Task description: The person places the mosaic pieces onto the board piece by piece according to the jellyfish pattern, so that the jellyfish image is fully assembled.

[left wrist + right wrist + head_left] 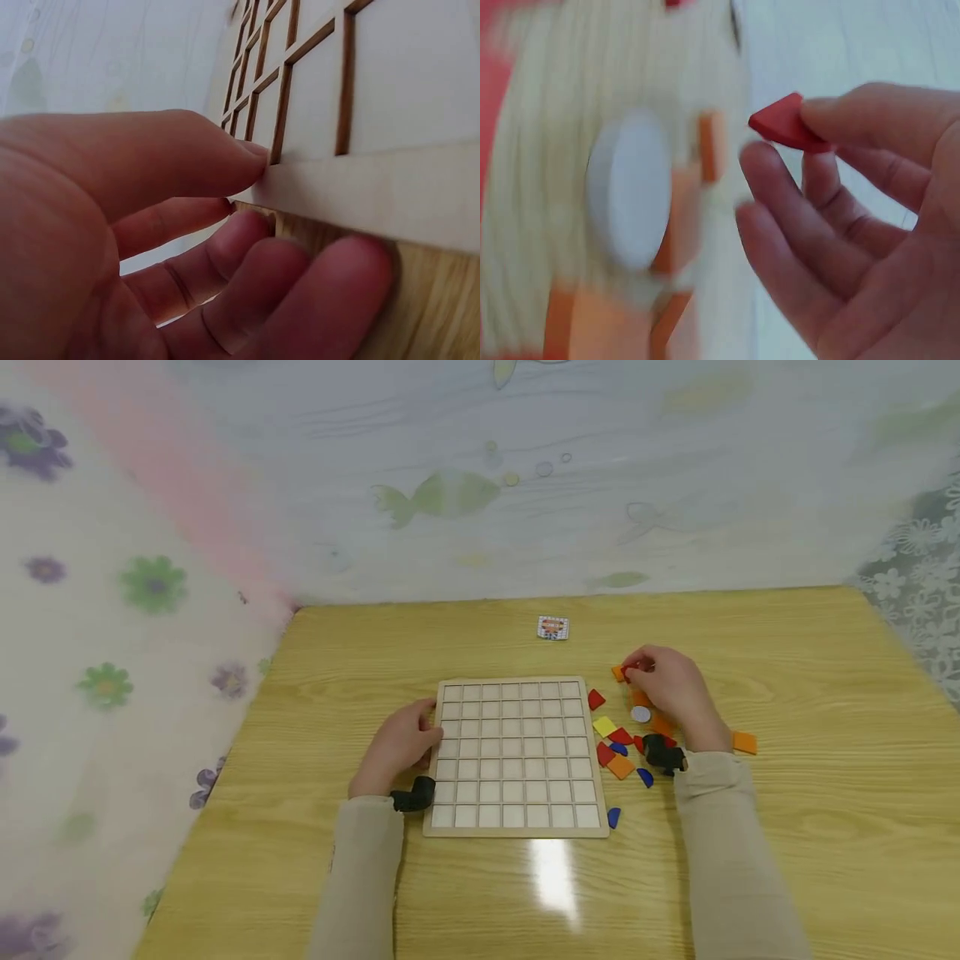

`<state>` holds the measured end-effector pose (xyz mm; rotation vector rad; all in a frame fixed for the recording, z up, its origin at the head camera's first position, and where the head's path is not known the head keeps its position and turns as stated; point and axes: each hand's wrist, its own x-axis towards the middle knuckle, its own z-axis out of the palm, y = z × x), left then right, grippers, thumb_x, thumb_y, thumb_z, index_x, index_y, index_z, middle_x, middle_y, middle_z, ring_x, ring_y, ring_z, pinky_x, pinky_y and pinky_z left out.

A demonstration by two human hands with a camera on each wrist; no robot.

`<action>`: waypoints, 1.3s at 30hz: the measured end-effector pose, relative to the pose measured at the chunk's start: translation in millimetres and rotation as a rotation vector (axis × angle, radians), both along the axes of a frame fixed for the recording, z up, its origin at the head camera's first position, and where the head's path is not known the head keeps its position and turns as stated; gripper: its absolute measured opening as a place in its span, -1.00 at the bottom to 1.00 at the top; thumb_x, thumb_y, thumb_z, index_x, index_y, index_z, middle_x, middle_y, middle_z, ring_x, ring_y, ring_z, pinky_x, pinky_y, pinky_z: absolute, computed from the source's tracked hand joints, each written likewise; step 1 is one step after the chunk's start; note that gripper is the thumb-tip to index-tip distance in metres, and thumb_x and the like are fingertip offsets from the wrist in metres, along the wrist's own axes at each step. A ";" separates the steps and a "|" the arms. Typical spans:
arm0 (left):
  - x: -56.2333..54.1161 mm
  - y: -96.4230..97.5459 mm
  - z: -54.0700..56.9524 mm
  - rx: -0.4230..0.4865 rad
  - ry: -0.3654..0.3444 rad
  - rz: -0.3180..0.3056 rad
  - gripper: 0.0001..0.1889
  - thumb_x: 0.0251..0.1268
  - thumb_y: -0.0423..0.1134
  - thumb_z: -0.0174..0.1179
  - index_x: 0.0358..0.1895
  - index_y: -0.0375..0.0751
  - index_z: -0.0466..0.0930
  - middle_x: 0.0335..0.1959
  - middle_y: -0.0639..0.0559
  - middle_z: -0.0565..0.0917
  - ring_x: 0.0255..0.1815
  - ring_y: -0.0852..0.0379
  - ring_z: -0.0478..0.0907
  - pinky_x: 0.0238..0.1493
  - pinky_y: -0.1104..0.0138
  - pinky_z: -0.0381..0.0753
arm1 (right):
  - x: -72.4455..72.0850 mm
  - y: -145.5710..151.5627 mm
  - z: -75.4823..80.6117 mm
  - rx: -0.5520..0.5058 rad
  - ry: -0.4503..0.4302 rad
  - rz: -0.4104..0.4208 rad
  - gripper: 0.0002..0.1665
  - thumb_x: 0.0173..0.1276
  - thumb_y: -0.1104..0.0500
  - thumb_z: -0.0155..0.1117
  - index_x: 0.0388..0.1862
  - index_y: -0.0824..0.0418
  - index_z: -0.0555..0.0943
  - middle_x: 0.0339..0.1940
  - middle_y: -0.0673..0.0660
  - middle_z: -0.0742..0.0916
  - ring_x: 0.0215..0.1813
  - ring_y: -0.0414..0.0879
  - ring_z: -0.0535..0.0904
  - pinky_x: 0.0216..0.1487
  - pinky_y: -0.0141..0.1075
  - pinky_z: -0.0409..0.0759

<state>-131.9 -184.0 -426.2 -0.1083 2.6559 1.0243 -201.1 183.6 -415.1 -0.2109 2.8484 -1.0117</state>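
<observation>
A square wooden grid board (510,747) with rows of pale recessed cells lies on the table. My left hand (397,743) is at its left edge: in the left wrist view the thumb (225,161) presses on the rim while the other fingers curl against the side below. Over the loose pieces, my right hand (671,685) pinches a red quarter-circle piece (787,124) between thumb and fingers, lifted off the table. Below that hand lie orange pieces (662,724) and a round grey-white piece (641,714), which look blurred in the right wrist view.
Between board and right arm are scattered a yellow piece (603,727), red quarter-circles (596,699), blue half-circles (646,777) and an orange square (621,767). Another orange square (745,742) lies right of the wrist. A small pattern card (552,627) sits near the wall.
</observation>
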 end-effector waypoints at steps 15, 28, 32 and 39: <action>-0.8 -7.6 -2.3 -0.066 0.056 0.022 -0.45 0.19 -0.17 0.04 0.29 -0.05 0.22 -0.46 0.05 0.52 -0.65 0.14 0.47 -0.52 0.32 0.41 | -9.5 -78.7 12.5 -0.133 -0.066 0.257 -0.70 0.27 0.21 0.08 -0.01 0.20 0.50 -0.22 0.09 0.58 -0.34 -0.01 0.59 -0.33 -0.21 0.53; -5.4 0.5 0.8 -0.053 0.059 -0.005 -0.47 0.22 -0.17 0.05 0.29 -0.08 0.24 -0.49 0.04 0.51 -0.65 0.14 0.46 -0.51 0.31 0.41 | -14.2 -109.4 5.0 0.006 -0.028 0.408 -0.72 0.27 0.18 0.07 -0.03 0.10 0.51 -0.22 0.05 0.61 -0.18 -0.06 0.49 -0.14 -0.20 0.43; -8.2 -0.1 0.8 -0.046 0.060 0.001 -0.46 0.22 -0.17 0.05 0.29 -0.06 0.23 -0.46 0.03 0.51 -0.63 0.13 0.47 -0.51 0.31 0.43 | -14.2 -113.4 6.2 0.014 -0.012 0.422 -0.77 0.27 0.17 0.08 -0.10 0.06 0.55 -0.24 0.03 0.62 -0.18 -0.06 0.49 -0.14 -0.20 0.43; -6.1 -0.9 1.6 -0.026 0.032 -0.002 -0.45 0.22 -0.17 0.06 0.31 -0.06 0.21 -0.47 0.04 0.53 -0.64 0.13 0.47 -0.54 0.32 0.44 | -10.7 -127.2 -1.0 0.001 0.002 0.483 -0.80 0.26 0.23 0.11 -0.19 0.04 0.60 -0.27 0.00 0.64 -0.20 -0.09 0.49 -0.15 -0.22 0.44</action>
